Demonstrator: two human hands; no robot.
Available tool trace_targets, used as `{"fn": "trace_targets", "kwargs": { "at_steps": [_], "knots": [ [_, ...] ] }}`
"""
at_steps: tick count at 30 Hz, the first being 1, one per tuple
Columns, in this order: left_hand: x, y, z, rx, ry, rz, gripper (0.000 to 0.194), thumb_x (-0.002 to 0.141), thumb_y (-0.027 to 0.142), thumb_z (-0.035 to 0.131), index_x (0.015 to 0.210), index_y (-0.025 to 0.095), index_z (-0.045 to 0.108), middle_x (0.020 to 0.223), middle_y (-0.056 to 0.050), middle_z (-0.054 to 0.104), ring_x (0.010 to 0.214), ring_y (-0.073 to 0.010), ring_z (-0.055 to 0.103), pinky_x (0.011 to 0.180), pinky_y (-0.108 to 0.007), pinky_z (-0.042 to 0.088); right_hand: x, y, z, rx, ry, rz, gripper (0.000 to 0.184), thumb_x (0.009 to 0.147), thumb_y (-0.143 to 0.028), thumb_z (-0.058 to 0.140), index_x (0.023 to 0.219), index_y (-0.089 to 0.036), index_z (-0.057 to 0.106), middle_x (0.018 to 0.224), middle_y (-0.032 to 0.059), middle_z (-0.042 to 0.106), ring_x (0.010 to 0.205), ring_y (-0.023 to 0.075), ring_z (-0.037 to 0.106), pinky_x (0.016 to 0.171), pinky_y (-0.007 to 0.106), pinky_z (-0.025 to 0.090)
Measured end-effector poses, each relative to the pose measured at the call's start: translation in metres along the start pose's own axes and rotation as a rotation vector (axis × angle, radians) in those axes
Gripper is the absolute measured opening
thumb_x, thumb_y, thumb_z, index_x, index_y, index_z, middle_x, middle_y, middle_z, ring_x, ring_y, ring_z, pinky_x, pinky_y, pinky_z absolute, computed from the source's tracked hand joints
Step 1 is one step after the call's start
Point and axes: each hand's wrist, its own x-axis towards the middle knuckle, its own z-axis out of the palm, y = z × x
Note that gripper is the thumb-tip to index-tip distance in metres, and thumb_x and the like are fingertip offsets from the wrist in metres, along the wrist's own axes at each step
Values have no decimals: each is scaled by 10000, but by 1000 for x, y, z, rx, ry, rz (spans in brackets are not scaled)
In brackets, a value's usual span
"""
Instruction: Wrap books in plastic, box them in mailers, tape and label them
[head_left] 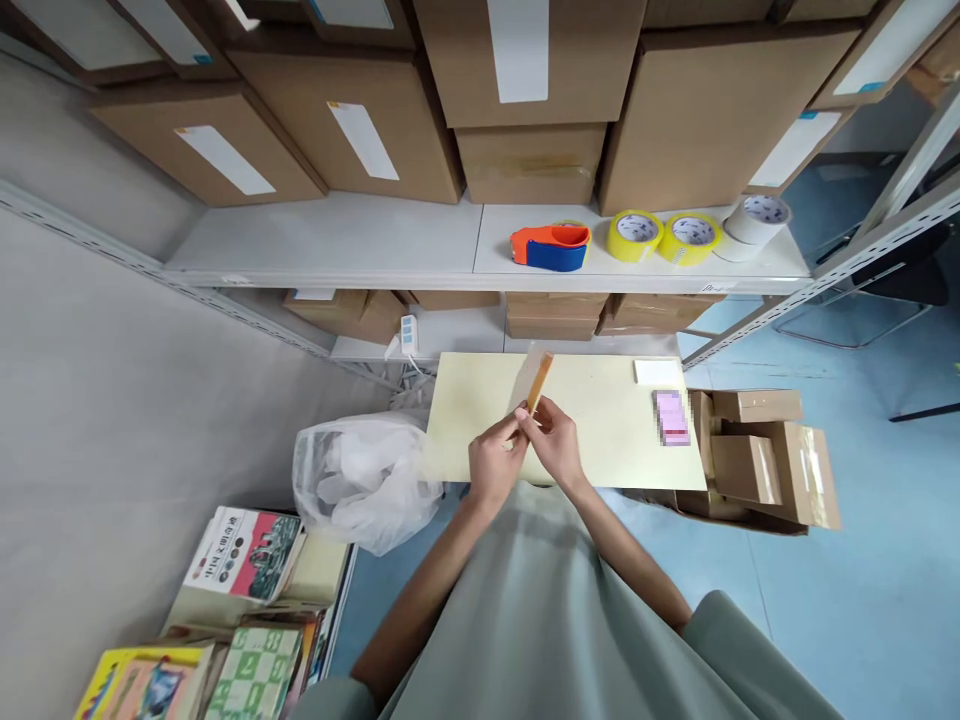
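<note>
Pinching a slim orange item (541, 380) in nearly closed left hand (495, 462) and right hand (556, 442) above the table (611, 425), with a purple pack (671, 418) at three o'clock and yellow tape rolls (625, 245) at one o'clock.

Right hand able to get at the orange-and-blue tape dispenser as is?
Likely yes, with a forward reach: the tape dispenser sits on the open shelf, nothing visible in the way. The right hand is at the orange-brown strip, so may need freeing first.
</note>
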Motion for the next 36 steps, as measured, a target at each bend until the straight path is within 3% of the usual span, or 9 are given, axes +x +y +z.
{"fn": "trace_targets", "kwargs": {
  "at_steps": [3,5,7,9,12,15,24,30,36],
  "knots": [
    [-6,-5,0,-15,-28,46,403,1035,529,723,1351,301,826,1446,-89,791,1318,-329,768,1064,-493,686,-3,-2,-6,-53,62,-10,544,966,-782,692,907,-241,694,760,1,702,719,188,665,624,291,546],
    [-4,-14,-11,-63,53,-1,526,1014,589,744,1426,262,772,1564,-127,714,1444,-333,689,1127,-485,653,-4,-5,-17,-18,50,20,563,949,-798,700,847,-246,662,674,-25,631,642,170,603,568,286,490],
    [2,-25,-28,-142,116,-123,670,946,660,805,1449,221,741,1595,-169,682,1476,-352,659,1173,-495,615,-7,-8,-27,68,-20,73,537,926,-778,749,896,-244,703,710,-9,686,681,197,660,597,303,526],
    [7,-34,-46,-285,38,-264,737,879,704,853,1397,188,764,1502,-190,741,1397,-364,710,1147,-499,618,-9,-12,-34,142,-77,122,520,913,-758,784,1005,-247,762,818,25,778,812,254,755,678,339,598],
    [8,-38,-64,-466,-99,-378,682,827,696,900,1248,166,819,1263,-164,841,1181,-336,800,1024,-467,655,-13,-17,-35,186,-106,165,565,885,-773,807,1099,-251,800,934,54,842,984,318,812,771,389,658],
    [4,-35,-69,-527,-75,-400,623,769,657,957,1136,170,826,1116,-124,863,1015,-283,819,899,-401,659,-15,-18,-34,192,-126,193,593,866,-783,821,1120,-247,813,961,55,858,1001,329,826,789,407,676],
    [-2,-32,-61,-422,-38,-371,622,757,692,944,1101,194,800,1102,-117,871,959,-262,813,799,-348,651,-6,-11,-44,152,-135,189,583,884,-756,826,1135,-229,833,991,64,873,1002,324,835,784,402,690],
    [2,-44,-37,-263,94,-312,581,806,696,881,1091,193,822,1099,-124,878,997,-305,826,806,-402,681,7,28,-28,56,44,133,784,778,-798,880,1300,-217,806,1478,169,770,1418,396,713,1181,546,610],
    [-17,-44,6,55,92,-192,289,952,520,770,1076,290,893,1030,-70,886,872,-286,829,869,-437,666,-6,39,-5,35,-153,142,724,846,-862,776,1176,-218,817,1163,120,871,1132,342,822,1002,478,675]
  ]
}}
